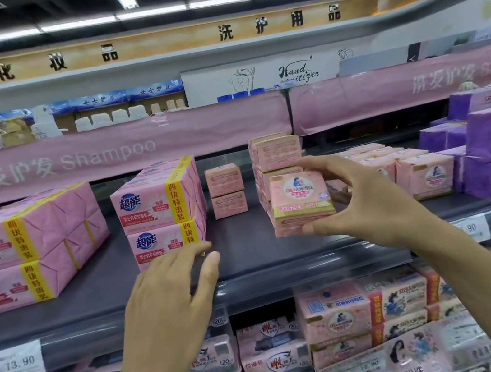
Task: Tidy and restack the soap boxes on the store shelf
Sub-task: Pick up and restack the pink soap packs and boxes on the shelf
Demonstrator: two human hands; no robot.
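**Inspector:** State of the hands?

**Assessor:** The right hand (367, 197) grips one small pink square cardboard soap box (299, 194), fingers over its top edge and thumb beneath. The left hand (172, 297) holds nothing, fingers straight and relaxed, at the front lip of the dark grey metal shelf (249, 250).

**Inspector:** Where does the box lie?

**Assessor:** Left of the right palm, printed face toward the person, slightly tilted. It sits directly over a second pink box (294, 229) on the shelf; contact cannot be told. The tall pink stack (276, 154) stands just behind. The face is near square, so no long axis is given. The right hand is nearer both stacks; the left is nearer the pink wrapped multi-packs (158, 201).

**Inspector:** Counts?

**Assessor:** One box held and one beneath it. Two in the short pink stack (226, 191) to the left. At least two show in the tall stack, the rest hidden. The multi-packs stand in two piles of two, four in all. In my judgement the coming move is to seat the held box squarely on a stack
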